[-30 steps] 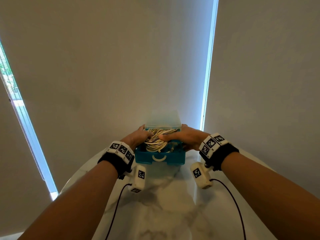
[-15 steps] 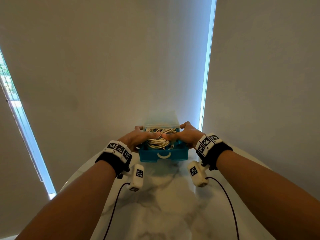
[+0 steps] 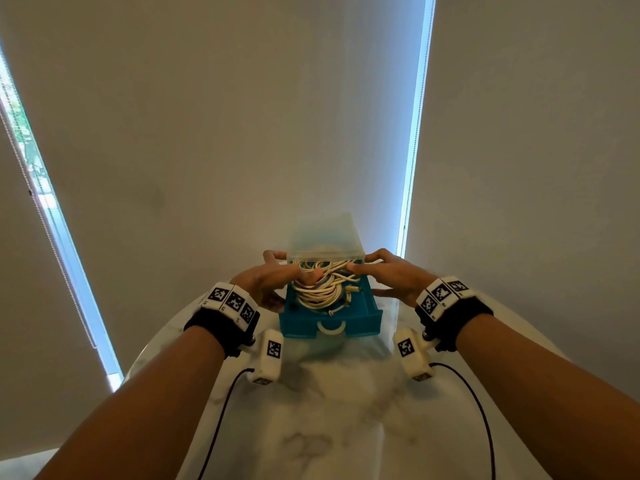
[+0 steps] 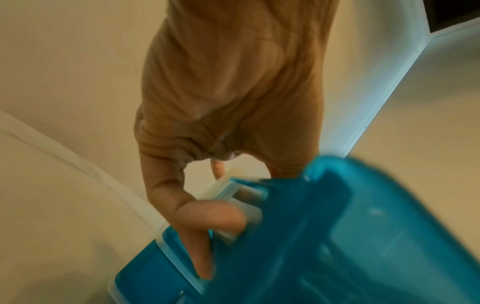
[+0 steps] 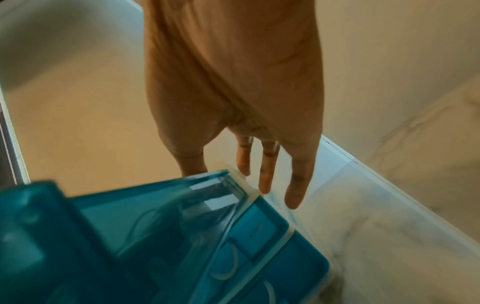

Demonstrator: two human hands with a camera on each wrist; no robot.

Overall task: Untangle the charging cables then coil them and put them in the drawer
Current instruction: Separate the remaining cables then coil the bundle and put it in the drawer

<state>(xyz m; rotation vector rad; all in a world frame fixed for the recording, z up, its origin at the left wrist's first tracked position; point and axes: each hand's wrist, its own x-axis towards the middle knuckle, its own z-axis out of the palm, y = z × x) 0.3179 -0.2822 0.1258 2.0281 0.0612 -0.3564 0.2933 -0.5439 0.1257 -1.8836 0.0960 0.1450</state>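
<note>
A bundle of white charging cables (image 3: 318, 292) lies coiled in the pulled-out teal top drawer (image 3: 301, 323) of a small drawer unit with a translucent casing (image 3: 325, 237). My left hand (image 3: 273, 275) is at the unit's left side. Its fingers curl round the casing's front corner (image 4: 228, 185), and its thumb lies on the cables. At the right side, my right hand (image 3: 384, 271) keeps its fingers (image 5: 267, 174) straight along the casing wall, while its thumb reaches over the cables. Lower teal drawers (image 5: 259, 236) appear in the right wrist view.
The unit stands at the far end of a white marble table (image 3: 329, 427), close to a wall with blinds (image 3: 242, 133). Bright window strips (image 3: 415, 133) run on both sides. Black leads (image 3: 221, 410) trail from the wrist cameras over the tabletop.
Both hands have slid back from the middle of the cable bundle to the sides of the casing. The cables now lie lower in the drawer, and more of the drawer shows.
</note>
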